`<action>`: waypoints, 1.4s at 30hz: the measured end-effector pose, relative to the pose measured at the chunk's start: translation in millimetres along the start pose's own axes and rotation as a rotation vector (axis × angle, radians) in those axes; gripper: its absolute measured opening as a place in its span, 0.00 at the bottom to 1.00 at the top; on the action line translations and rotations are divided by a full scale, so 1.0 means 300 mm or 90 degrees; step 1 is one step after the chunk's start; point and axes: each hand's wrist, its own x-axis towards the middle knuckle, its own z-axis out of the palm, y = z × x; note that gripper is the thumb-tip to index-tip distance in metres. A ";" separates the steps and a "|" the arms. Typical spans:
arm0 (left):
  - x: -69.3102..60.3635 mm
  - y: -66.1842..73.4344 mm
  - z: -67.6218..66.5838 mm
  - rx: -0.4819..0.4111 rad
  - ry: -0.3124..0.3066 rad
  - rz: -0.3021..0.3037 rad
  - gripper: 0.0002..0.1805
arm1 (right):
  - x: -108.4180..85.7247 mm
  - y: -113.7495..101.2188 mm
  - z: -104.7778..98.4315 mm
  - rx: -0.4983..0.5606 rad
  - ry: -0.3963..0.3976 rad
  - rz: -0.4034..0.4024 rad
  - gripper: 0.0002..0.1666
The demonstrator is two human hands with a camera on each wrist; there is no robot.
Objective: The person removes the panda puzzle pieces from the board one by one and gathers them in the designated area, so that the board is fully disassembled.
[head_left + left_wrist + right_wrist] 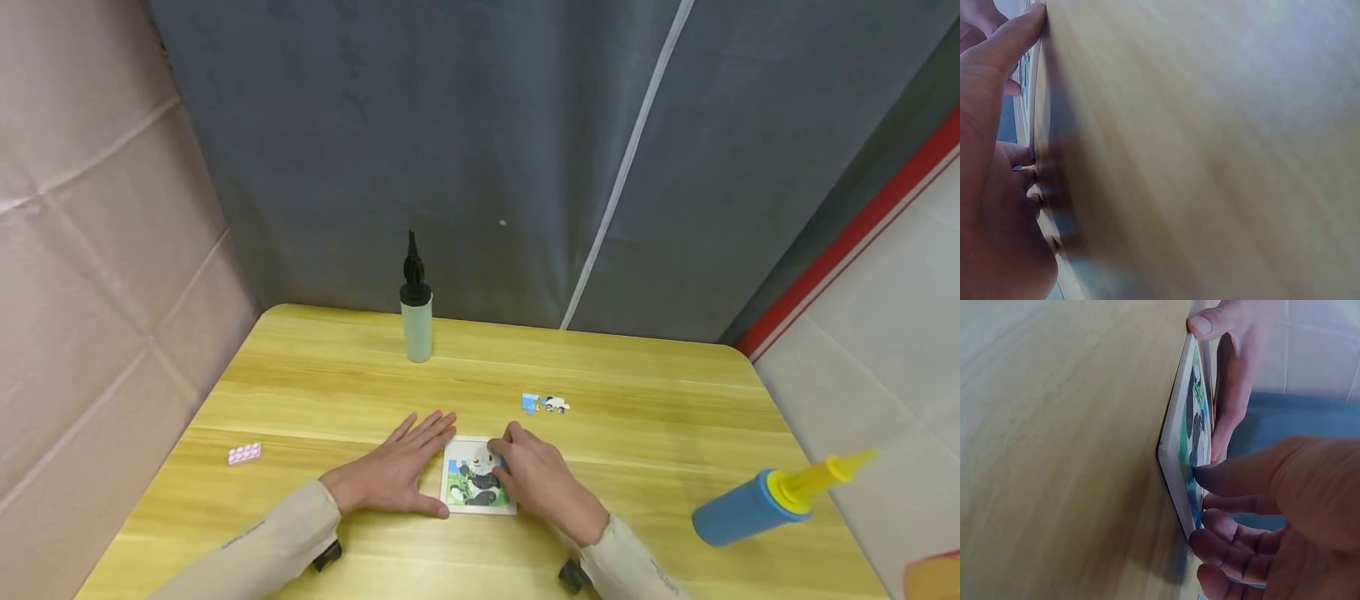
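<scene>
A small panda jigsaw puzzle [474, 482] in a white frame lies flat on the wooden table. My left hand [401, 472] rests at its left side, fingers straight and spread, the thumb by the lower left corner. At the right edge my right hand [542, 477] has its fingers curled, with the thumb and a fingertip on the picture. From the right wrist, the thumb [1225, 478] touches the puzzle's surface [1196, 422] while the other fingers bend around its corner. Whether a separate piece sits under those fingertips is hidden. Two loose puzzle pieces [556, 404] lie behind the frame.
A pale green hand pump [417, 329] with a black top stands near the table's back edge. To the right, a blue pump [742, 508] with a yellow nozzle leans outward. A pink toy brick [244, 453] lies on the left. Grey curtain [420, 150] hangs behind.
</scene>
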 end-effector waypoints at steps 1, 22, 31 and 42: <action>0.000 0.001 -0.001 -0.001 0.000 0.000 0.66 | -0.001 -0.001 -0.001 -0.010 0.001 -0.004 0.23; 0.004 0.006 -0.003 -0.001 -0.002 0.005 0.65 | 0.023 0.030 0.007 0.116 -0.026 0.023 0.09; 0.002 -0.001 -0.007 -0.003 0.002 0.002 0.65 | 0.045 0.039 0.003 0.165 -0.049 0.009 0.08; 0.000 0.006 -0.006 -0.003 0.001 0.005 0.65 | 0.046 0.034 0.009 0.156 -0.025 -0.007 0.06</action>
